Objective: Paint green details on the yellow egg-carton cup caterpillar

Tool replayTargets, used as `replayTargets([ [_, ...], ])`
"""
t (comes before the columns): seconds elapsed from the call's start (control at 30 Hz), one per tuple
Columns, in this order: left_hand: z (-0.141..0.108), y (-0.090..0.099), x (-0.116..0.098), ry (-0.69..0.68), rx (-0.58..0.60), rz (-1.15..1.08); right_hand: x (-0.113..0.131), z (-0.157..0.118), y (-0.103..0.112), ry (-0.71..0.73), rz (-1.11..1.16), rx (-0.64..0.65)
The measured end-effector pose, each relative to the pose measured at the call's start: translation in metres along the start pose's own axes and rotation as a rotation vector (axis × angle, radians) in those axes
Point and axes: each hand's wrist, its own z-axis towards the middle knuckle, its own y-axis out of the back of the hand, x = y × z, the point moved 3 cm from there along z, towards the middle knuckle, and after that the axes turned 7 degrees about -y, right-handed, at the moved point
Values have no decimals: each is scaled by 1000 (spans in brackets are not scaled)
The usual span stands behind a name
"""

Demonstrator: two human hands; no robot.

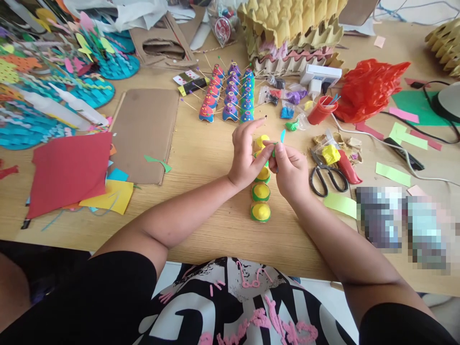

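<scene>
Both hands meet above a row of egg-carton cups [260,212] coated in yellow and green clay. My left hand [247,151] has its thumb against a small piece of green clay [273,152], while its other fingers reach up and apart. My right hand [290,165] is closed, pinching a thin blue tool [282,136] that points upward beside the clay. The hands hide part of the cup row. Behind them stand finished-looking rows of red, purple [231,98] and blue-green cups with sticks poking out.
Scissors [327,175], yellow clay [330,154] and a red cutter [348,167] lie to the right. A red cup [321,111] stands behind them. Cardboard [145,136] and red paper [70,170] lie left. Egg trays [294,24] are stacked at the back.
</scene>
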Motion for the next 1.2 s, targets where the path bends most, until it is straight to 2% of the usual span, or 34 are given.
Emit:
replayTargets([
  [0.13, -6, -5, 8, 142, -30, -61, -1, 5, -2, -121, 193, 40],
  [0.2, -4, -3, 7, 163, -40, -81, 1, 7, -1, -175, 257, 41],
  [0.27, 2, 1, -1, 77, -20, -75, 1, 9, 0, -217, 286, 76],
  [0.37, 12, 6, -17, -107, 67, -62, -1, 11, 1, -273, 310, 206],
  [0.47, 18, 9, -24, -123, 117, 14, 0, 14, 5, -299, 274, 264],
  [0.57, 19, 9, -22, -41, 113, 50, 4, 17, 10, -302, 191, 268],
  [0.7, 17, 9, -19, 74, 31, 13, 6, 17, 10, -261, 166, 331],
  [0.77, 16, 9, -18, 103, 10, -10, 5, 17, 11, -216, 132, 292],
  [0.87, 15, 10, -15, 128, 40, -37, 4, 19, 15, -95, -5, 203],
  [1.03, 17, 13, -7, 47, 103, -36, 3, 26, 28, 37, -132, 71],
  [1.13, 18, 9, -9, -43, 178, -38, 4, 27, 31, 114, -241, 94],
  [1.2, 18, 7, -12, -59, 186, -51, 4, 25, 30, 154, -321, 122],
])
